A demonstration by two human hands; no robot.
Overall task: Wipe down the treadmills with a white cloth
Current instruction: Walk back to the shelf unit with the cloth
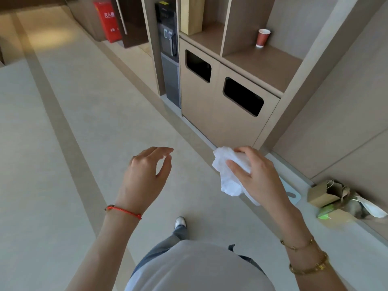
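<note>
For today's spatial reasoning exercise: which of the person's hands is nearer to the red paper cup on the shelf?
Right. The right hand, holding the white cloth, is below the red paper cup; the left hand is farther off to the cup's lower left.

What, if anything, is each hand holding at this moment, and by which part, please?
The right hand grips the crumpled white cloth around its bunched middle, thumb across the front, with the ends hanging free. The left hand holds nothing, its fingers loosely curled.

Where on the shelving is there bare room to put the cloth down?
The shelf is bare in front of the red paper cup. The ledge by the cardboard boxes is crowded. The right hand holds the white cloth.
</note>
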